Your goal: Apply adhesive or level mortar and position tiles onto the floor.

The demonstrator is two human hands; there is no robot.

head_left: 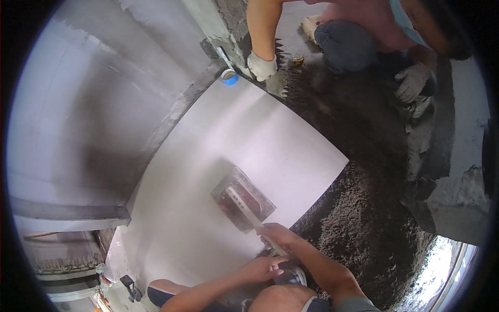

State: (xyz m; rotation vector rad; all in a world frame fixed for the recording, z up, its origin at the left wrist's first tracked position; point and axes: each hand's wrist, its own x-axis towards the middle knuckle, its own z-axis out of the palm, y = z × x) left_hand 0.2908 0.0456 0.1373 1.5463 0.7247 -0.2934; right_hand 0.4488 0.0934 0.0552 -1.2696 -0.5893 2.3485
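A large pale tile (187, 135) lies on the floor before me. A rectangular tool (241, 197), with a long pale handle along its back, rests on the tile. My right hand (275, 236) is closed around that handle. Just below it, beside the handle's near end, my left hand (262, 268) has loosely curved fingers apart, with nothing visible in them. Dark, crumbly mortar (358, 218) borders the tile on the right.
A co-worker (364, 31) crouches at top right; one gloved hand (262, 65) is at a toothed trowel (278, 86). A blue-and-white roll (229, 77) and yellow tape measure (297, 60) lie nearby. A wall (93, 104) flanks the left; a dark object (130, 286) lies lower left.
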